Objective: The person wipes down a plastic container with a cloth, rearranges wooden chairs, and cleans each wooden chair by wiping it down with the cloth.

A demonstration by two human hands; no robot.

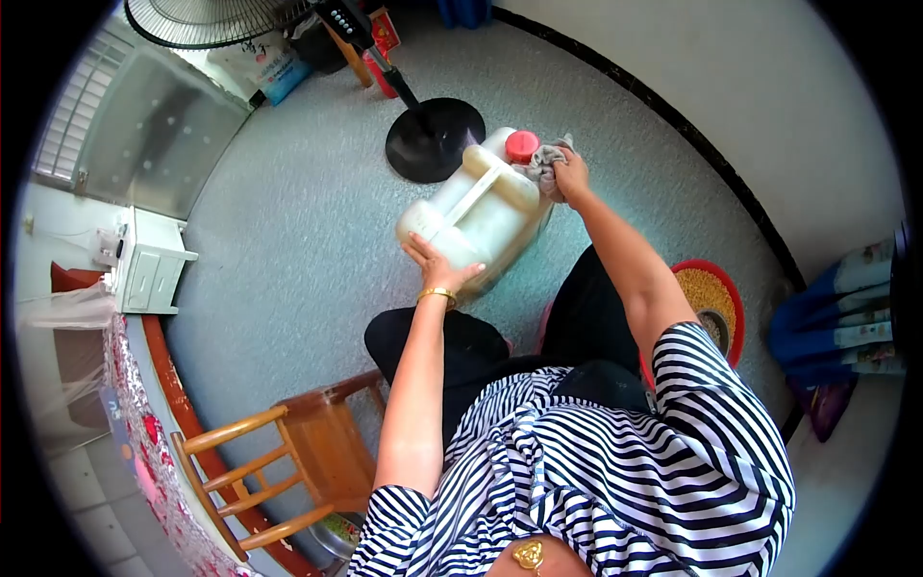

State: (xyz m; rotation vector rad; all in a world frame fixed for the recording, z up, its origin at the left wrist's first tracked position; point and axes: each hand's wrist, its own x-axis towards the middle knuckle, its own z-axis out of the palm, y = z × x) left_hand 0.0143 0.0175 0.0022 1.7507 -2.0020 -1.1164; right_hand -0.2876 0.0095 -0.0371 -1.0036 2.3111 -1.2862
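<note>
A large whitish plastic jug (pixel 495 213) with a moulded handle and a red screw cap (pixel 522 146) is in front of my knees, tilted, its cap end pointing away. Whether its lower edge rests on the floor I cannot tell. My left hand (pixel 437 265), with a gold bangle at the wrist, grips the jug's near end, thumb and fingers apart around the corner. In my right hand (pixel 570 177) is a crumpled grey cloth (pixel 548 165), pressed against the jug beside the red cap.
Just beyond the jug stands a black fan base (pixel 435 139). A red basin (pixel 728 306) of yellow grains with a bowl in it sits at my right. To the left are a wooden chair (pixel 327 442) and a small white cabinet (pixel 151 264). Blue patterned fabric (pixel 836 308) hangs far right.
</note>
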